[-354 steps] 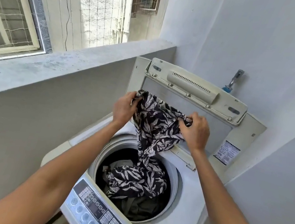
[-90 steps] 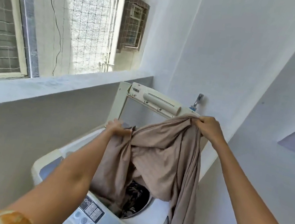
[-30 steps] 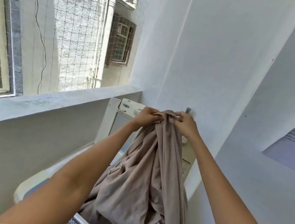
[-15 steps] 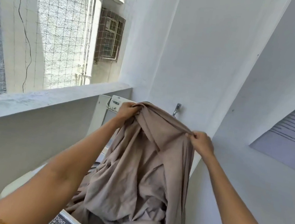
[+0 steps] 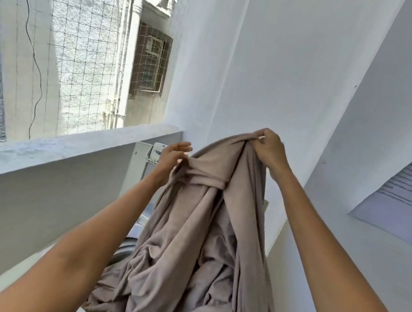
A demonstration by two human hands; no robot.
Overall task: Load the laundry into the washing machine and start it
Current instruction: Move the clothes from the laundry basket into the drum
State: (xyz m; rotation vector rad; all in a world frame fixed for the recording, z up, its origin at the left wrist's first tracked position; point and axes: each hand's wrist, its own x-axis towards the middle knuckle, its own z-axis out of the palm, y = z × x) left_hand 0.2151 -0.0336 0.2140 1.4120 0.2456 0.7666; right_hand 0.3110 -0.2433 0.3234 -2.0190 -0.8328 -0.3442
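I see right hand [image 5: 269, 147] at 1 o'clock, grip pinching beige cloth [image 5: 202, 237] top. Left hand [image 5: 170, 156] at 11 o'clock, fingers spread, touching cloth. Cloth hangs into washing machine [image 5: 141, 161] at 6 o'clock.

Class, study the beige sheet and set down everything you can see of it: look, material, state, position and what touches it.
The sheet is a large plain beige cloth, soft and thin-looking, heavily creased. It hangs bunched from the top, its lower folds piled over the washing machine opening. The right hand pinches its top edge, held high. The left hand, fingers relaxed, touches a twisted band of cloth lower down. Its bottom end is out of view.
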